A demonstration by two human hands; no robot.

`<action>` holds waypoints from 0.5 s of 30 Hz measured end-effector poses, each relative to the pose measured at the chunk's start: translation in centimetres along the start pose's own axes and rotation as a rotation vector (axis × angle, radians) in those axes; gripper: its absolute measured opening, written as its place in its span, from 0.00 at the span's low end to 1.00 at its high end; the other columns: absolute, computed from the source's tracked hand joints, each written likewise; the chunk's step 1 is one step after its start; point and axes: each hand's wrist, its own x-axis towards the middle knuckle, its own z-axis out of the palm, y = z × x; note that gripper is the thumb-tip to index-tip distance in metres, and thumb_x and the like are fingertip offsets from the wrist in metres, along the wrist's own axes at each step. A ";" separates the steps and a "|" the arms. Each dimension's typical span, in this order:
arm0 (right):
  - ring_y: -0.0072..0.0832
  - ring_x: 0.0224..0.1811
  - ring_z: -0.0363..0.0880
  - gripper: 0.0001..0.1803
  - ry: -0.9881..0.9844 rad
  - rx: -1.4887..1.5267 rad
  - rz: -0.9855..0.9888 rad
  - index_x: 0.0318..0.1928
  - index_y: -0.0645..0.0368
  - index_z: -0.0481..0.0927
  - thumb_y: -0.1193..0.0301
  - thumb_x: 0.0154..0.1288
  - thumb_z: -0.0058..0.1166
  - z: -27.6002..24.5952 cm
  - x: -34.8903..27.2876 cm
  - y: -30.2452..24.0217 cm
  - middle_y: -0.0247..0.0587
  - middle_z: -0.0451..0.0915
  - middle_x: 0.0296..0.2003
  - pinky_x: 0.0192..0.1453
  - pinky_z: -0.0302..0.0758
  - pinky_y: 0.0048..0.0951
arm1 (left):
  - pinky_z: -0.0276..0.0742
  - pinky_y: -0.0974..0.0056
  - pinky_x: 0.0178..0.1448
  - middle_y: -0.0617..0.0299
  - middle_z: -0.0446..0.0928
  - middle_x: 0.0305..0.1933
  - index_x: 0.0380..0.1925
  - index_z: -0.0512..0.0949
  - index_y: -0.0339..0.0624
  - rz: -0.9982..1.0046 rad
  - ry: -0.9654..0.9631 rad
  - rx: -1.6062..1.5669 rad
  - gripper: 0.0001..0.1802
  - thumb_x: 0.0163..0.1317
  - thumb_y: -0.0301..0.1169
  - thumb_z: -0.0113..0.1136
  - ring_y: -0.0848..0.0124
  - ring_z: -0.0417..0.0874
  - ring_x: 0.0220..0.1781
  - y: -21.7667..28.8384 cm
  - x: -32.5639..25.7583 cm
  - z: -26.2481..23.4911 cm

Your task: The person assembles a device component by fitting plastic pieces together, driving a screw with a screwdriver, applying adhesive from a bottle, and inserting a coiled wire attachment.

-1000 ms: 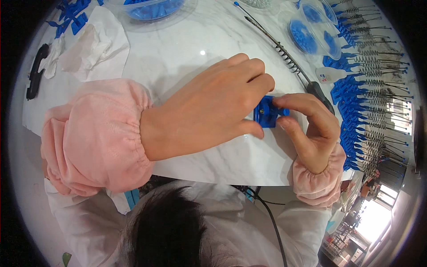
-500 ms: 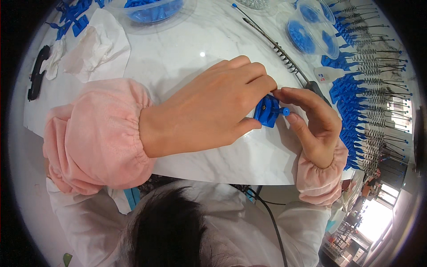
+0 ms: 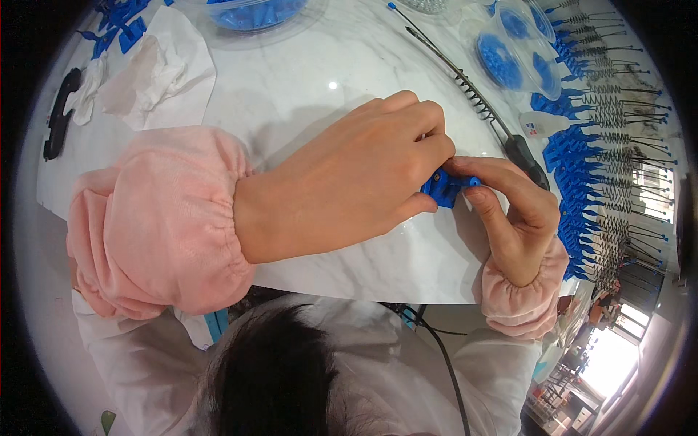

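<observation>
Both hands pinch one small blue plastic part (image 3: 443,187) near the desk's (image 3: 349,65) right front edge: the left hand (image 3: 356,182) closes over its left side, the right hand's (image 3: 512,211) thumb and forefinger clamp its right end.

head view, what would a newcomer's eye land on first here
Two hands in pink cuffs meet mid-table: the left hand and right hand both pinch a small blue plastic part. At the right edge lie rows of blue clips with springs, and a long black-handled tool lies behind the hands.
</observation>
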 end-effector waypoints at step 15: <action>0.32 0.41 0.87 0.10 0.038 -0.060 0.024 0.46 0.69 0.86 0.80 0.64 0.62 0.6 -0.2 -0.1 0.48 0.88 0.40 0.48 0.80 0.27 | 0.73 0.56 0.53 0.56 0.74 0.46 0.44 0.77 0.36 -0.024 -0.027 0.018 0.22 0.48 0.27 0.74 0.54 0.75 0.49 0.0 -0.2 0.0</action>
